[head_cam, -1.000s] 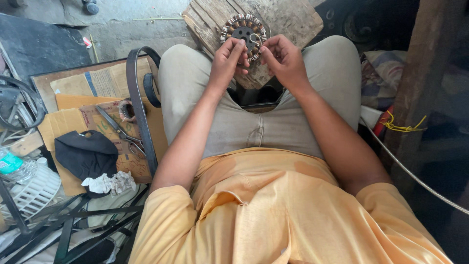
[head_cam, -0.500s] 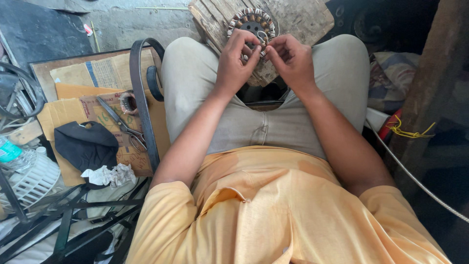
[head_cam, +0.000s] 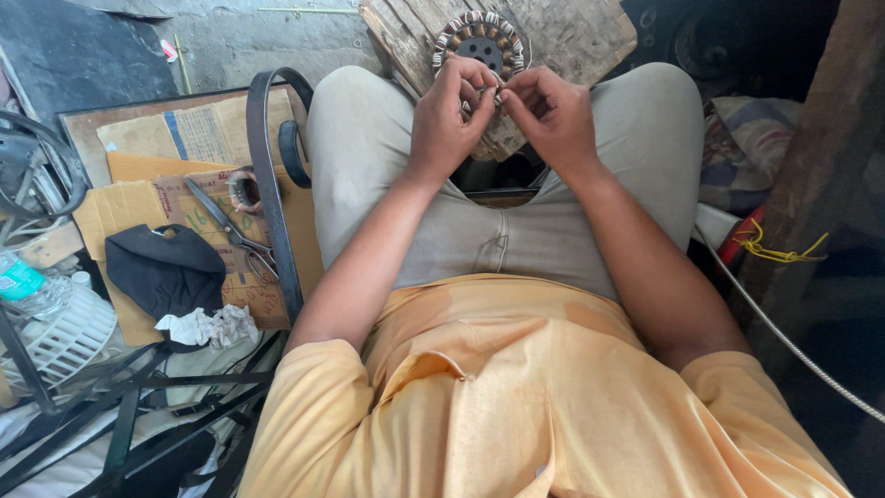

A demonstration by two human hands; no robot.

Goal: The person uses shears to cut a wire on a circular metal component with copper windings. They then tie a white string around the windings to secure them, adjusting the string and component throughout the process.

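Both hands pinched at the round wound coil piece (head_cam: pixel 479 41), which sits on a wood block (head_cam: pixel 572 37) betw. my knees: left hand (head_cam: pixel 449 115) & right hand (head_cam: pixel 550 115) grip its near edge. Scissors (head_cam: pixel 230 226) lie on cardboard (head_cam: pixel 138 198) to my left.

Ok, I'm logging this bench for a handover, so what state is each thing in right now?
Wound stator: flat on the wood block, held at its near edge.
Left hand: pinched grip at the stator edge.
Right hand: pinched grip opposite it.
Scissors: lying shut on cardboard.
Black belt: lying in a loop.
Black cloth: crumpled.
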